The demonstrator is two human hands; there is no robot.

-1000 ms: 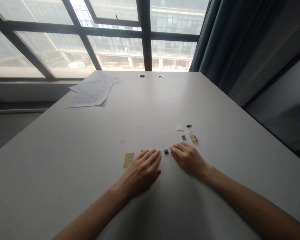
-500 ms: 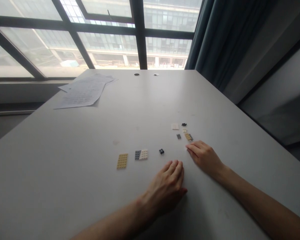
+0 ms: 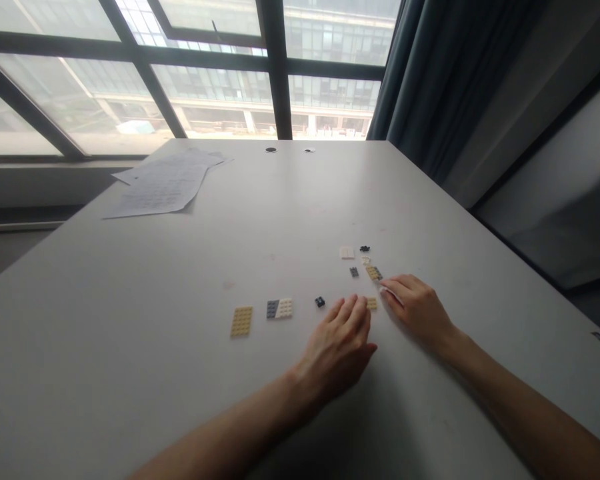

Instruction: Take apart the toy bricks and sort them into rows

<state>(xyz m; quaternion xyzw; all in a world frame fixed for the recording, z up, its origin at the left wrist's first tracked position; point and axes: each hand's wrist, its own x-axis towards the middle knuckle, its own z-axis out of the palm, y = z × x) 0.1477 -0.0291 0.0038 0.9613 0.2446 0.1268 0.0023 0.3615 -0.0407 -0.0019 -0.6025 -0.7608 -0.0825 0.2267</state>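
My left hand (image 3: 339, 343) lies low over the table, its fingers stretched and thumb apart. At its fingertips is a small tan building-brick plate (image 3: 373, 303), partly covered by the hand. My right hand (image 3: 420, 307) rests to the right with fingers pressed together. A pale spot shows at its fingertips; whether it is a piece or a nail is unclear. Just beyond them lie a tan plate (image 3: 371, 273) and a grey piece (image 3: 378, 273), side by side. Left of my left hand sits a small dark brick (image 3: 320, 302).
Farther left are a grey-and-white pair of plates (image 3: 279, 309) and a larger tan plate (image 3: 241, 321). Beyond the hands lie white tiles (image 3: 347, 253), a grey piece (image 3: 354, 272), a white piece (image 3: 365, 260) and a black piece (image 3: 365, 249). Papers (image 3: 165, 187) lie at the far left.
My left hand has moved forward, and a tan plate now shows at its fingertips. My right hand has shifted slightly right and forward. The view has turned a little.
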